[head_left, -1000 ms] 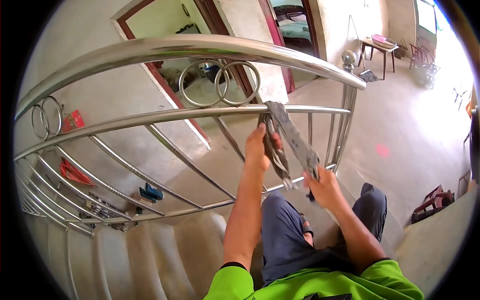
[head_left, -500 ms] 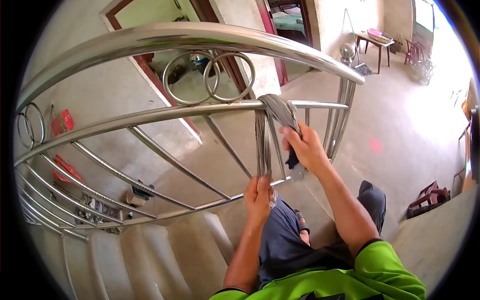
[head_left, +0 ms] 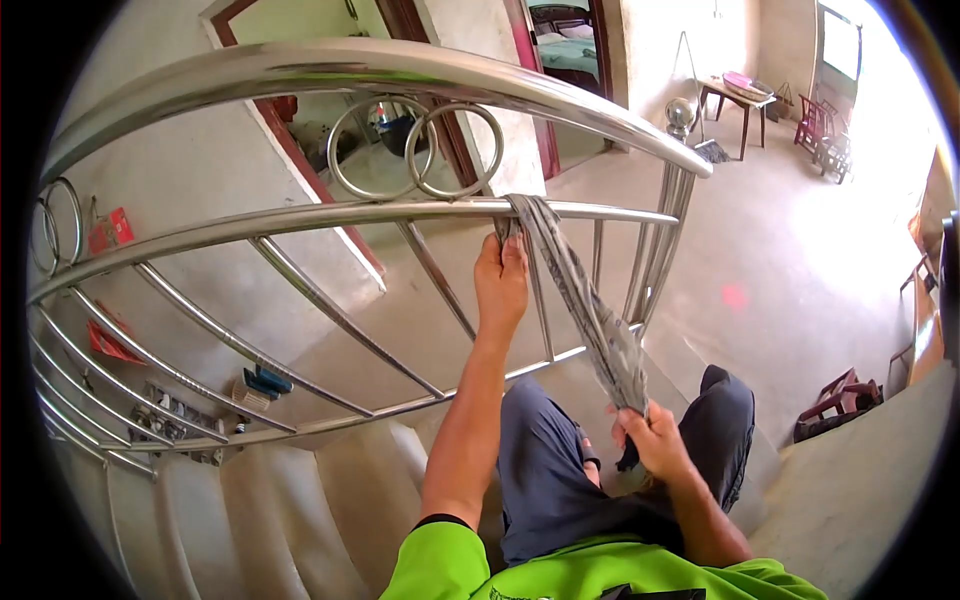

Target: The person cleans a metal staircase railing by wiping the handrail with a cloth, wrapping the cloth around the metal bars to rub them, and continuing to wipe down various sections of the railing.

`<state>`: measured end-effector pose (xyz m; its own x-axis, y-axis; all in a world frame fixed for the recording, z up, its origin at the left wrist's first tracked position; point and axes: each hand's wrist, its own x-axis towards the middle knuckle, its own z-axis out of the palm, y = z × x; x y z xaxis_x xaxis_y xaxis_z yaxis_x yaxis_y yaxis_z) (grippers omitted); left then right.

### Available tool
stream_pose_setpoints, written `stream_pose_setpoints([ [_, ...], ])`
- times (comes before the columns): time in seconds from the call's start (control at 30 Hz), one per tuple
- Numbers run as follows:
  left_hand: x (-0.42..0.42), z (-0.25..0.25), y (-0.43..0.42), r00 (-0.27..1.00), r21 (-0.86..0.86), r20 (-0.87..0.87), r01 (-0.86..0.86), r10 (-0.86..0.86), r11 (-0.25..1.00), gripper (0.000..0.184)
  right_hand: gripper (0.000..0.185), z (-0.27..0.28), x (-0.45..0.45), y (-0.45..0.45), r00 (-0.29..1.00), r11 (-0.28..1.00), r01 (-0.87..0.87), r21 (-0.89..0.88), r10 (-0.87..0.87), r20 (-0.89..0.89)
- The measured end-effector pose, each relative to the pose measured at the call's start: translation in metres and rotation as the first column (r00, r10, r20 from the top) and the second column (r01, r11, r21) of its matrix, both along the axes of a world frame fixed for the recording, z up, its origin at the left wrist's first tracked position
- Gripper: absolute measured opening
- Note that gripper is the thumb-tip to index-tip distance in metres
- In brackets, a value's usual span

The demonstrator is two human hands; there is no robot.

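A grey cloth (head_left: 580, 295) is looped over the lower horizontal rail (head_left: 400, 211) of a shiny metal railing, to the right of the two joined rings (head_left: 413, 150). My left hand (head_left: 502, 285) is closed on one end of the cloth, just under the rail. The other end slants down to the right into my right hand (head_left: 652, 438), which grips it above my knees. A dark bit of the cloth hangs below the right fist.
The thick handrail (head_left: 370, 62) arches across above the lower rail. Stair steps (head_left: 290, 510) lie at the lower left. A small table (head_left: 738, 97), a mop (head_left: 712, 150) and a dark red stool (head_left: 838, 395) stand on the floor at the right.
Compared with half a second ago, my left hand has risen to just under the rail and my right hand has pulled down and away from it. The cloth has slid over the rail between them.
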<state>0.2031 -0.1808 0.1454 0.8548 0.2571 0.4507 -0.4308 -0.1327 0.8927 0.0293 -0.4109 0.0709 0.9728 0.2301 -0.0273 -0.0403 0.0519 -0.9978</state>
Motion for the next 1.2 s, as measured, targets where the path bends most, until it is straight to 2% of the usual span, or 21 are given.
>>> stream_pose_setpoints([
  [0.1,-0.032,-0.007,-0.003,0.996,-0.008,-0.082,-0.027,0.026,1.0,0.026,0.019,0.019,0.029,-0.001,0.995,0.989,0.034,-0.141,-0.019,0.101],
  [0.13,-0.05,-0.015,-0.004,0.99,-0.016,-0.134,-0.035,0.033,0.999,0.027,0.019,0.023,0.043,0.005,0.993,0.994,0.045,-0.099,-0.033,0.117],
  [0.2,-0.087,-0.038,-0.006,0.983,0.098,-0.139,-0.109,0.122,0.989,0.029,0.019,0.038,0.077,0.021,0.981,0.996,0.05,-0.072,-0.035,0.19],
  [0.27,-0.127,-0.053,-0.009,0.979,-0.033,-0.2,-0.041,0.034,0.999,0.028,0.021,0.06,0.113,0.038,0.976,0.991,0.03,-0.127,-0.002,0.218],
  [0.3,-0.138,-0.057,-0.01,0.977,-0.011,-0.21,-0.031,0.028,0.999,0.028,0.023,0.065,0.126,0.045,0.981,0.987,0.014,-0.162,0.018,0.192],
  [0.37,-0.154,-0.061,-0.012,0.96,-0.141,-0.281,-0.022,-0.019,0.99,0.027,0.025,0.056,0.142,0.06,0.986,0.989,0.017,-0.146,0.008,0.169],
  [0.4,-0.15,-0.062,-0.011,0.959,-0.132,-0.284,-0.015,-0.023,0.991,0.027,0.028,0.051,0.147,0.064,0.986,0.988,0.009,-0.157,0.018,0.167],
  [0.43,-0.141,-0.066,-0.008,0.96,-0.04,-0.279,-0.043,0.031,0.998,0.027,0.028,0.044,0.142,0.065,0.976,0.997,0.032,-0.065,-0.018,0.216],
  [0.47,-0.129,-0.069,-0.004,0.959,0.049,-0.269,-0.074,0.084,0.996,0.026,0.028,0.04,0.131,0.061,0.976,0.997,0.035,-0.063,-0.02,0.216],
  [0.53,-0.091,-0.071,0.006,0.963,0.032,-0.252,-0.094,0.099,0.995,0.026,0.027,0.035,0.098,0.046,0.98,0.999,-0.016,0.034,0.009,0.199],
  [0.6,-0.051,-0.055,0.014,0.984,0.153,-0.12,-0.113,0.132,0.982,0.025,0.023,0.014,0.068,0.021,0.986,0.996,-0.027,-0.085,0.041,0.162],
  [0.67,-0.014,-0.031,0.014,0.993,0.174,0.051,-0.11,0.102,0.979,0.026,0.018,0.007,0.033,-0.003,0.999,0.994,-0.036,-0.1,0.038,0.025],
  [0.8,0.011,-0.012,0.005,0.999,0.078,0.038,-0.037,0.034,0.996,0.027,0.017,-0.011,0.003,-0.026,0.999,1.0,0.019,-0.016,-0.019,0.03],
  [0.87,-0.003,-0.017,-0.005,0.992,0.15,0.043,-0.123,0.118,0.981,0.028,0.018,-0.006,0.012,-0.027,0.998,0.998,0.006,-0.058,-0.002,0.067],
  [0.93,-0.038,-0.021,-0.011,0.995,0.066,-0.054,-0.083,0.087,0.994,0.029,0.02,0.014,0.031,-0.018,0.998,0.996,0.015,-0.083,-0.01,0.064],
  [1.0,-0.072,-0.049,-0.008,0.978,0.107,-0.102,-0.171,0.182,0.979,0.029,0.02,0.034,0.056,-0.003,0.995,0.997,0.033,-0.077,-0.025,0.099],
  [1.07,-0.12,-0.06,-0.007,0.967,0.004,-0.231,-0.11,0.107,0.994,0.032,0.023,0.061,0.083,0.017,0.984,0.998,-0.003,-0.061,0.014,0.177],
  [1.13,-0.163,-0.077,-0.002,0.959,-0.228,-0.281,-0.101,0.034,0.968,0.027,0.026,0.09,0.107,0.042,0.958,1.0,-0.014,-0.02,0.019,0.286],
  [1.2,-0.196,-0.07,0.008,0.949,-0.211,-0.315,-0.103,0.033,0.972,0.027,0.021,0.093,0.131,0.067,0.957,0.999,-0.048,-0.001,0.046,0.287],
])
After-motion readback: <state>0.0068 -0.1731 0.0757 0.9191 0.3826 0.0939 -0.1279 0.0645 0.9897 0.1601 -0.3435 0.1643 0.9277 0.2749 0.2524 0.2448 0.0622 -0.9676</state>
